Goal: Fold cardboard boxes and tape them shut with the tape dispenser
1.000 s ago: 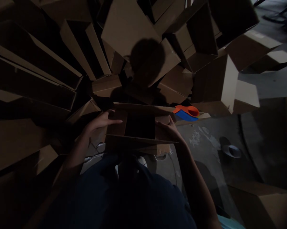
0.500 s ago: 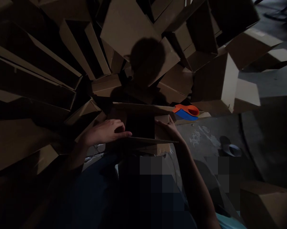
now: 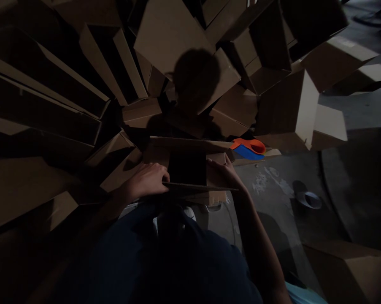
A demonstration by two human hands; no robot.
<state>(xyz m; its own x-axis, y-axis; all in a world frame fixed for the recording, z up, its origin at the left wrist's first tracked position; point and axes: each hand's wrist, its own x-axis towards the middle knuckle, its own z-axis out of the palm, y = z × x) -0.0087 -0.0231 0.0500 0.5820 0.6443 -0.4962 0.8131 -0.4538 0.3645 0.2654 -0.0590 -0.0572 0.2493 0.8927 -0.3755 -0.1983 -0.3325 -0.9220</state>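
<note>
in the head view, the left hand [image 3: 144,182] curls closed over the near flap [image 3: 199,188] of the open cardboard box [image 3: 187,145], the right hand [image 3: 225,173] lies spread on its right edge, and an orange and blue tape dispenser [image 3: 249,148] sits just beyond its far right corner.

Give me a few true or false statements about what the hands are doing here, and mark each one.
1. The left hand is at the near-left side of the opening of the cardboard box. True.
2. The right hand is holding the orange and blue plastic tool. False: it rests on the box's right side, and the tool lies apart, beyond the hand.
3. All the box's flaps are shut. False: its top is open, with a dark opening between the flaps.
4. Stacked cardboard boxes are piled beyond the box. True.
</note>
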